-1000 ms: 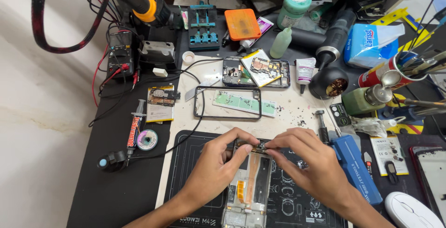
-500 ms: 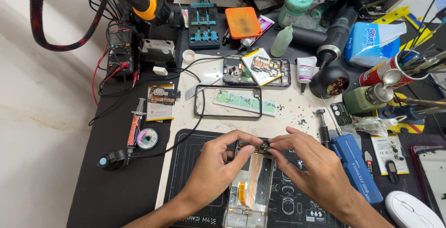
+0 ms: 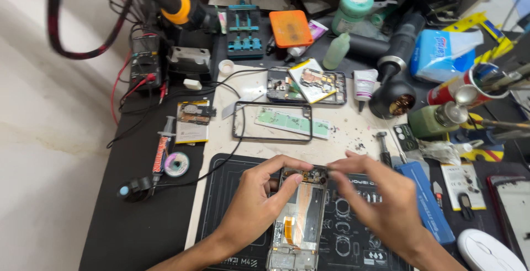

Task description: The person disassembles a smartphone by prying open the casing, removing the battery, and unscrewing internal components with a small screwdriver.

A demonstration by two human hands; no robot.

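Both hands are being held curled over the top end of an opened, backless grey smartphone frame (image 3: 298, 216): the left hand (image 3: 259, 205) is gripping its upper left edge, the right hand (image 3: 381, 205) is pinching its top right corner. The frame is lying on a black work mat (image 3: 221, 205), its long axis pointing away from the person. Since the earlier frame, the hands have drawn slightly apart.

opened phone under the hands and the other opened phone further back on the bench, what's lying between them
In the head view, between the opened phone and the second opened phone lies an empty black phone frame, with a pale green strip partly inside it.
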